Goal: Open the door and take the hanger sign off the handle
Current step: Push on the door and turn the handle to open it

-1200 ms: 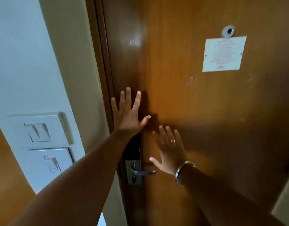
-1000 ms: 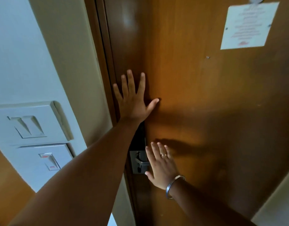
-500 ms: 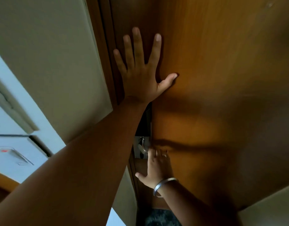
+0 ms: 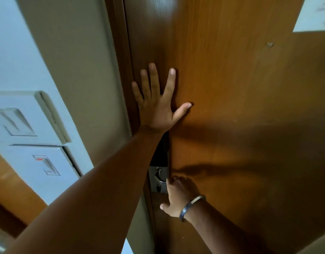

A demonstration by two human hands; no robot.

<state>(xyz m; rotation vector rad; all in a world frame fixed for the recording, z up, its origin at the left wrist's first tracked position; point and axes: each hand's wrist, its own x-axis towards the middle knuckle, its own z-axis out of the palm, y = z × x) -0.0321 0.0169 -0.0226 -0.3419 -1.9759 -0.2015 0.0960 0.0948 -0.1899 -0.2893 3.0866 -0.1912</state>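
At the far left, two white switches (image 4: 28, 123) sit one above the other on the pale wall (image 4: 71, 52), well apart from the action. Right of the wall runs the dark frame (image 4: 121, 52), and against it the brown door (image 4: 231, 107), which looks shut or barely ajar; I cannot tell which. The left hand (image 4: 156, 105) lies open and flat on the door close to its latch edge, fingers spread, gripping nothing. Below it, partly behind the left forearm, is the metal lock plate (image 4: 157, 180). Just right of the plate the right hand (image 4: 178, 197), a bangle (image 4: 192, 207) at its wrist, curls over where the handle should be; the fingers seem to close on the lever, but the hand hides it, so a firm grip cannot be confirmed. A white notice (image 4: 315, 17) is fixed at the door's top right. The sign is not in view, presumably hanging on the outer handle behind the door. The door looks solid and heavy, stiff on its hinges, best moved by pressing the lever down and pulling from the handle itself, with the flat left hand steadying. The sign is likely thin card or plastic, light and easily bent or torn, so it should be lifted by its loop off the handle rather than tugged.
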